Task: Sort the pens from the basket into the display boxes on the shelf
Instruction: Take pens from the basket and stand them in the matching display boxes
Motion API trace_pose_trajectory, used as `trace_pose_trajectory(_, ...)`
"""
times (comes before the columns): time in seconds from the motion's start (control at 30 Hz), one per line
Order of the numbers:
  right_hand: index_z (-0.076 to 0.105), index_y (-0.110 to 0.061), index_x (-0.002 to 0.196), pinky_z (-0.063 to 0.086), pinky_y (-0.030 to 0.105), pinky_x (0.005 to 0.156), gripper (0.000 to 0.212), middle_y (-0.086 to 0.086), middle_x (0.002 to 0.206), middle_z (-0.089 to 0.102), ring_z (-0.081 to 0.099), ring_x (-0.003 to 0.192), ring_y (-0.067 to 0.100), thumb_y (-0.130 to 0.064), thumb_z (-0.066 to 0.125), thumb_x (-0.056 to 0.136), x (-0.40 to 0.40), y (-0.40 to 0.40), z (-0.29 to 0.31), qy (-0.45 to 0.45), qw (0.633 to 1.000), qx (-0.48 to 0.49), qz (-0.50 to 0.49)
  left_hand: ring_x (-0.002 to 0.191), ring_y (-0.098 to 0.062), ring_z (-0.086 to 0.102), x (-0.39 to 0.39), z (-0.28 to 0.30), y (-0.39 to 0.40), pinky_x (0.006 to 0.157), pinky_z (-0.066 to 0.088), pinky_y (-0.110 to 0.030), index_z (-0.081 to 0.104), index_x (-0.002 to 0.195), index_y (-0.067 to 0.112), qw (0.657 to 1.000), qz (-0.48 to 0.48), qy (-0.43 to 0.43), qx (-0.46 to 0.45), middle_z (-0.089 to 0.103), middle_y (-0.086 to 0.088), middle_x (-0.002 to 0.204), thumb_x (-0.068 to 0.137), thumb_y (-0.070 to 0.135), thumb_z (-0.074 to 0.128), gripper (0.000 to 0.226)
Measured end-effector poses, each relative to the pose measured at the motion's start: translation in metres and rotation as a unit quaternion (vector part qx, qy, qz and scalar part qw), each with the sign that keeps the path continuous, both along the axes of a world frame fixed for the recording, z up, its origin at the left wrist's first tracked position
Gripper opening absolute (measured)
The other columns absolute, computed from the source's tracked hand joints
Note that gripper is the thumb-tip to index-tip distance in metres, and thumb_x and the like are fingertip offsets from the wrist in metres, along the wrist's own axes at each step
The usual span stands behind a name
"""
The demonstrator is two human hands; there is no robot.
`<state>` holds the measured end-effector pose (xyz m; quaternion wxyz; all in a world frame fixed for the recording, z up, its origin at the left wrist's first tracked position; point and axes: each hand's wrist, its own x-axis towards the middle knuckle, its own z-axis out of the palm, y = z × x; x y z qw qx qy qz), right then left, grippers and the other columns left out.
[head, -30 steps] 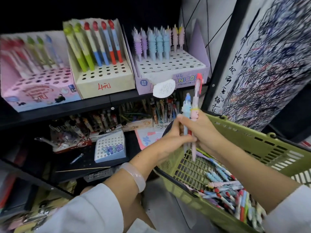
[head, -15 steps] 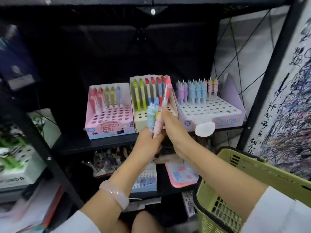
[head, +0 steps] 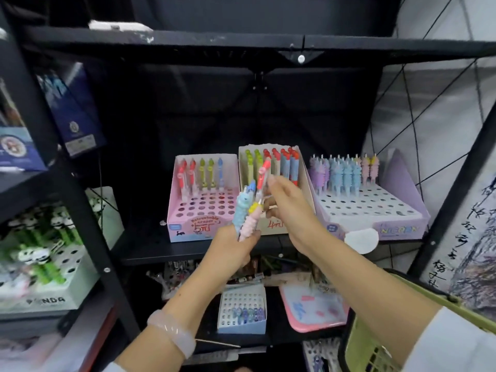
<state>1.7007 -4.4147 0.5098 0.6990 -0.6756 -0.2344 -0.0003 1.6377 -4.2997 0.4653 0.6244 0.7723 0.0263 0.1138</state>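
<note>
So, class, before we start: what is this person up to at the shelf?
A person is sorting pens into display boxes on a black shelf. The left hand grips a small bunch of pens, blue and pink ones among them. The right hand pinches a red-topped pen and lifts it from the bunch, in front of the cream box, which stands between a pink box and a lilac box. The green basket sits at lower right.
</note>
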Motion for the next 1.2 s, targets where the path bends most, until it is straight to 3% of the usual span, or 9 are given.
trace_pose_trajectory(0.1, 0.061, -0.016, 0.093, 0.047, 0.012, 0.054, 0.017, -0.011, 0.071, 0.06, 0.055, 0.057, -0.007, -0.03, 0.051, 0.095, 0.009, 0.007, 0.016, -0.06, 0.997, -0.028, -0.029, 0.034, -0.006, 0.036, 0.004, 0.001, 0.006, 0.039, 0.03, -0.016, 0.044, 0.063, 0.016, 1.0, 0.009, 0.013, 0.017, 0.038, 0.011, 0.038, 0.09, 0.016, 0.056, 0.029)
trace_pose_trajectory(0.23, 0.061, -0.017, 0.082, 0.047, 0.012, 0.054, 0.022, -0.014, 0.06, 0.058, 0.055, 0.054, -0.007, -0.025, 0.047, 0.097, 0.025, 0.01, 0.021, -0.041, 0.997, -0.025, -0.066, 0.035, -0.007, 0.038, 0.009, 0.002, 0.018, 0.038, 0.032, -0.017, 0.055, 0.073, 0.009, 0.999, 0.039, 0.015, -0.024, 0.049, 0.008, 0.041, 0.091, 0.021, 0.057, 0.022)
trace_pose_trajectory(0.37, 0.059, -0.016, 0.104, 0.049, 0.012, 0.058, 0.015, -0.012, 0.064, 0.065, 0.06, 0.06, -0.004, -0.022, 0.049, 0.096, 0.034, 0.005, 0.015, -0.014, 0.998, -0.035, -0.046, 0.037, -0.007, 0.036, 0.012, 0.004, 0.027, 0.041, 0.032, -0.015, 0.062, 0.089, 0.006, 0.997, 0.047, 0.0, -0.057, 0.049, 0.009, 0.041, 0.094, 0.027, 0.053, 0.024)
trace_pose_trajectory(0.5, 0.061, -0.022, 0.102, 0.048, 0.011, 0.058, 0.013, -0.012, 0.069, 0.067, 0.061, 0.062, -0.003, -0.021, 0.051, 0.094, 0.034, 0.011, 0.008, -0.008, 0.998, -0.056, 0.005, 0.039, -0.01, 0.034, 0.018, 0.005, 0.019, 0.044, 0.03, -0.022, 0.068, 0.089, 0.009, 0.996, -0.009, 0.001, -0.088, 0.061, -0.017, 0.069, 0.093, 0.025, 0.054, 0.022)
trace_pose_trajectory(0.67, 0.061, -0.026, 0.096, 0.051, 0.014, 0.061, 0.01, -0.007, 0.077, 0.067, 0.064, 0.067, 0.0, -0.021, 0.052, 0.094, 0.035, 0.011, 0.022, 0.001, 0.997, -0.06, 0.053, 0.037, -0.007, 0.031, 0.021, 0.008, 0.028, 0.04, 0.028, -0.018, 0.062, 0.09, 0.009, 0.994, 0.01, -0.018, -0.112, 0.071, -0.003, 0.067, 0.093, 0.019, 0.054, 0.014)
trace_pose_trajectory(0.8, 0.057, -0.02, 0.106, 0.051, 0.014, 0.063, 0.013, -0.004, 0.083, 0.067, 0.064, 0.069, -0.001, -0.022, 0.051, 0.095, 0.036, 0.031, 0.034, -0.037, 0.995, -0.084, 0.036, 0.036, -0.007, 0.036, 0.021, 0.004, 0.053, 0.04, 0.032, -0.018, 0.061, 0.084, 0.008, 0.992, 0.079, -0.013, -0.093, 0.048, 0.005, 0.042, 0.092, 0.024, 0.056, 0.019)
trace_pose_trajectory(0.93, 0.054, -0.02, 0.099, 0.051, 0.017, 0.065, 0.005, -0.002, 0.086, 0.065, 0.064, 0.071, 0.001, -0.021, 0.051, 0.095, 0.049, 0.061, 0.053, -0.075, 0.994, -0.055, -0.063, 0.038, -0.008, 0.04, 0.016, 0.003, 0.092, 0.045, 0.036, -0.022, 0.06, 0.082, 0.014, 0.985, 0.148, -0.037, -0.082, 0.055, 0.0, 0.053, 0.093, 0.025, 0.055, 0.016)
trace_pose_trajectory(1.07, 0.054, -0.01, 0.104, 0.051, 0.031, 0.076, 0.013, 0.008, 0.092, 0.067, 0.064, 0.085, 0.019, -0.019, 0.053, 0.094, 0.06, 0.103, 0.057, -0.128, 0.979, -0.119, -0.102, 0.035, -0.006, 0.04, 0.009, 0.006, 0.126, 0.037, 0.035, -0.019, 0.053, 0.093, 0.013, 0.975, 0.186, -0.07, -0.098, 0.06, -0.001, 0.058, 0.095, 0.019, 0.051, 0.006)
trace_pose_trajectory(1.2, 0.054, -0.009, 0.105, 0.051, 0.029, 0.072, 0.017, 0.003, 0.089, 0.066, 0.063, 0.082, 0.016, -0.022, 0.05, 0.095, 0.067, 0.133, 0.044, -0.179, 0.961, -0.181, -0.106, 0.035, -0.008, 0.042, 0.007, 0.005, 0.147, 0.036, 0.033, -0.018, 0.052, 0.095, 0.014, 0.975, 0.184, -0.064, -0.11, 0.061, 0.003, 0.053, 0.095, 0.018, 0.051, 0.004)
